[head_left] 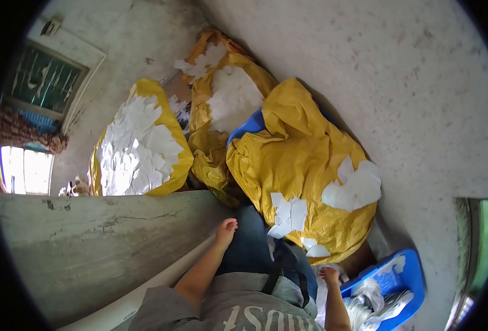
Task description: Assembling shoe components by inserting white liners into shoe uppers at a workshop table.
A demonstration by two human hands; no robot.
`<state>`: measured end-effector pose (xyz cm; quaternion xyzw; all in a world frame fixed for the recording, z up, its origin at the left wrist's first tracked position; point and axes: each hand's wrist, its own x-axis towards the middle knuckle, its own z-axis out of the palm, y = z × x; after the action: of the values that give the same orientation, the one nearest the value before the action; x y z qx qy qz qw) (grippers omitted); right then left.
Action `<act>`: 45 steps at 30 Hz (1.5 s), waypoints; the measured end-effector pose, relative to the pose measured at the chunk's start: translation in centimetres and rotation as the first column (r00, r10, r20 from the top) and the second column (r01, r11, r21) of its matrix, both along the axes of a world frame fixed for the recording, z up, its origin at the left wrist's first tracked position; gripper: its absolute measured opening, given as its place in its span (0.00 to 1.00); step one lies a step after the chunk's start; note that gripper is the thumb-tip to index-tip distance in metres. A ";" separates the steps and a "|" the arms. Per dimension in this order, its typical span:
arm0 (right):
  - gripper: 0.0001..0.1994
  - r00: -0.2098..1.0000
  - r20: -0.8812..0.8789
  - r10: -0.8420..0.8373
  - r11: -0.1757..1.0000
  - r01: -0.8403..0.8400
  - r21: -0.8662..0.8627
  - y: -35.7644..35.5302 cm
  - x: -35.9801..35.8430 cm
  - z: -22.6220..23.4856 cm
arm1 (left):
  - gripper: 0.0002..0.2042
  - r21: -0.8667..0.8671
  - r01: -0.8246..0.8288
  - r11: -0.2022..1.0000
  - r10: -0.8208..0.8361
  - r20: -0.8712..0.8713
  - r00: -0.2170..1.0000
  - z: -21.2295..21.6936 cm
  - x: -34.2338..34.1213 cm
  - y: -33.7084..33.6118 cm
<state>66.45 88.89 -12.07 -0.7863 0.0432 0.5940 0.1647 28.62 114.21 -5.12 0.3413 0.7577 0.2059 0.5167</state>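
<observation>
My left hand (226,231) hangs beside my left thigh, near the top of a low concrete wall (117,226). Its fingers are loosely curled and a little apart, with nothing visible in them. On the other side, my right hand (329,273) is held low by my right hip, fingers slightly bent and also holding nothing I can see. Just ahead of my legs lies a large crumpled yellow sack (293,160) with white paper-like pieces (289,216) on it. Next to my right hand stands a blue plastic tub (419,276) with whitish bundled material (372,295) inside.
An open yellow sack (184,160) full of white scraps stands beyond the low wall. Another yellow sack (200,110) with white pieces leans in the corner. A blue edge (248,127) shows behind the front sack. A white pipe (144,289) runs along the low wall.
</observation>
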 end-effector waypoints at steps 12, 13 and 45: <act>0.11 0.987 0.143 -0.071 0.978 0.041 0.206 14.0 -3.4 5.5 | 0.11 0.285 0.307 0.908 -0.096 -0.572 0.815 1.9 -7.8 17.0; 0.11 0.985 0.160 -0.060 0.984 0.031 0.176 15.6 -4.5 6.2 | 0.11 0.266 0.362 0.894 -0.129 -0.620 0.774 2.4 -8.3 19.7; 0.24 -0.941 0.064 -0.332 0.540 -0.245 -0.805 98.4 -5.9 39.7 | 0.22 -0.844 -0.506 0.177 0.693 -0.258 0.673 11.9 -22.4 14.0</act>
<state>60.57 187.25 27.65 0.4747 0.5983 0.6364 0.1081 6.22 128.23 6.82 -0.3189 0.7679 0.0076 0.5554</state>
